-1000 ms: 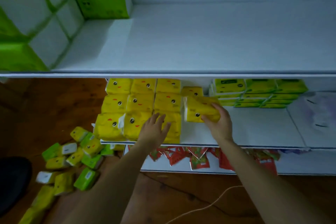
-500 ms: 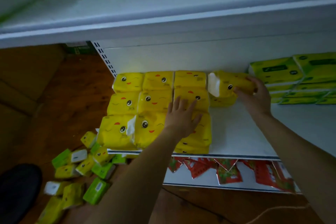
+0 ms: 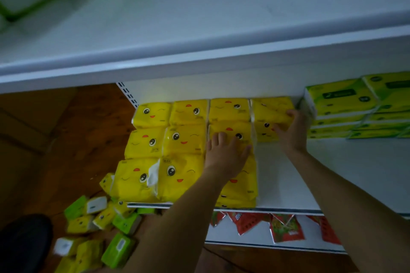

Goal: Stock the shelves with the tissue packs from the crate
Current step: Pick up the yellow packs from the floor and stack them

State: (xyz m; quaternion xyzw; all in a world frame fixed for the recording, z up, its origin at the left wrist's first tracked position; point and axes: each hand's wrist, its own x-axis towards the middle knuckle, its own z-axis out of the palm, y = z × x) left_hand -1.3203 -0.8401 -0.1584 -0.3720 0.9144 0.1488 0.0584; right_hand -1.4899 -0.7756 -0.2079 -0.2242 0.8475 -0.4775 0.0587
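yellow crinkly plastic tissue packs (image 3: 185,139)

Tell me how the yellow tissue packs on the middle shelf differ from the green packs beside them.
Colour: the yellow tissue packs carry cartoon faces, while the green packs carry dark labels. Shape: the yellow ones look puffy, and the green ones look flatter, stacked in thin layers. Place: the yellow ones sit at the left, the green ones at the right. Both lie on the same white shelf.

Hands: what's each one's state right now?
Left hand: open, flat on stacked yellow plastic-wrapped tissue packs.
Right hand: grips the rearmost-right yellow tissue pack.
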